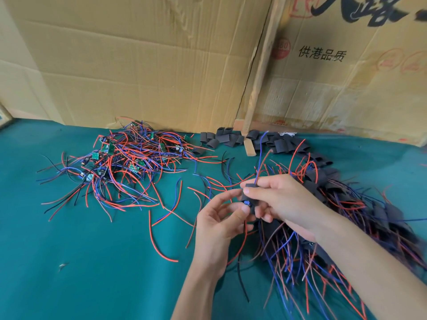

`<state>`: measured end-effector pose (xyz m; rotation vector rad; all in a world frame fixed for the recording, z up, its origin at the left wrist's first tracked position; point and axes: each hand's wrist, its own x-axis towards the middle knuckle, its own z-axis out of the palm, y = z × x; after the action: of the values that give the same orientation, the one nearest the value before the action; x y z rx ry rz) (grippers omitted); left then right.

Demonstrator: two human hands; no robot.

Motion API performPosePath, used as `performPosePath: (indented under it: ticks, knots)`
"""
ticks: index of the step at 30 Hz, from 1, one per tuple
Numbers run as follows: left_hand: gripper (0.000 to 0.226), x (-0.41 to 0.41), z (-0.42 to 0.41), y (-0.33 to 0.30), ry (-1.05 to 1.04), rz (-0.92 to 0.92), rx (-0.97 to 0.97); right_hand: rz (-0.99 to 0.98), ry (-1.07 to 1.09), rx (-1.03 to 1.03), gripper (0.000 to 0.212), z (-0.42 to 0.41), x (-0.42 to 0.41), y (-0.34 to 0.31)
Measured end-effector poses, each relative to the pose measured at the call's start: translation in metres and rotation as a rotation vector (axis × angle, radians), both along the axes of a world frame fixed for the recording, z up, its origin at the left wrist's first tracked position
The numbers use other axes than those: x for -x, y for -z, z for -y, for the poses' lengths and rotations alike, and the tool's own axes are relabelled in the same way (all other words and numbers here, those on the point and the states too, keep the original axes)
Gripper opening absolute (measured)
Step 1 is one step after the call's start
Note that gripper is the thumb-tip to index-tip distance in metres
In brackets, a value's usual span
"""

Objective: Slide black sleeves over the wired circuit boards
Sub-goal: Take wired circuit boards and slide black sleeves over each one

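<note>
Both hands: right hand point(286, 202) & left hand point(221, 218) pinch black sleeve point(250, 204).

Creased cardboard sheets point(138, 61) behind teal tablecloth point(92, 262).

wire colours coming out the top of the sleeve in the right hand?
Blue and red wires rise from the black sleeve pinched by the right hand. Head view, the only one.

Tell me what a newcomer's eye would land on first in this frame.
Probably the two hands at centre: the right hand pinches a black sleeve with a blue wire rising from it, while the left hand grips its lower end. Next, the tangle of wired boards at left on the green cloth, then the sleeved pile at right and the cardboard behind.
</note>
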<state>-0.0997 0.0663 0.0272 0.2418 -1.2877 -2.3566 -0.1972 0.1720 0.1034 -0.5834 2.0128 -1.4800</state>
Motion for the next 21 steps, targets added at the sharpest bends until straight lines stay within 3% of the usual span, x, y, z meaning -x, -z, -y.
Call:
performPosePath:
  ticks: [4,12,21]
  knots:
    - [0.021,0.000,0.000,0.000,0.005,-0.001,0.031,0.094,0.004,0.073,0.016,-0.003,-0.003,-0.001]
    - [0.029,0.000,0.001,-0.001,0.113,-0.011,-0.144,0.135,0.006,0.254,0.031,-0.012,-0.012,0.005]
    - [0.025,0.000,-0.001,-0.003,0.147,-0.011,-0.140,0.098,-0.013,0.228,0.034,-0.020,-0.011,0.007]
